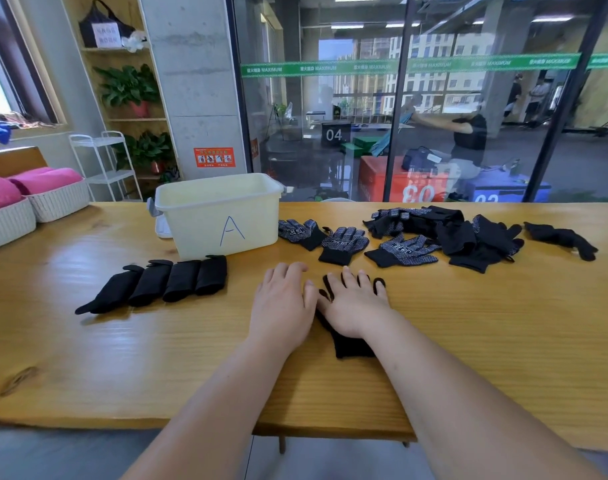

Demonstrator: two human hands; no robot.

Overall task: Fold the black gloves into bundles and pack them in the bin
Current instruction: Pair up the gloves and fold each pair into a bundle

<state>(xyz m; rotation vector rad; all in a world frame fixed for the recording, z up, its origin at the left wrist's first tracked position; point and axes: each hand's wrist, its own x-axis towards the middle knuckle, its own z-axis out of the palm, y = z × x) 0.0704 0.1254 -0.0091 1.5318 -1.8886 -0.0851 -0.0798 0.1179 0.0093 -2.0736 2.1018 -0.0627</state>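
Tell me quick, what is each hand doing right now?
Left hand: open, flat on the table.
Right hand: open, pressing a black glove flat.

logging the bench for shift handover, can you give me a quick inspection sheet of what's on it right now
surface: wooden table, glossy
job's things: bin marked A; four folded bundles in a row before it; loose gloves scattered to its right; one glove flat under the right hand
clutter: two white baskets holding pink rolls, far left
grippers: left hand flat on the table; right hand flat on the glove, fingers straight
cables: nothing seen
surroundings: plant shelf at left, glass wall behind
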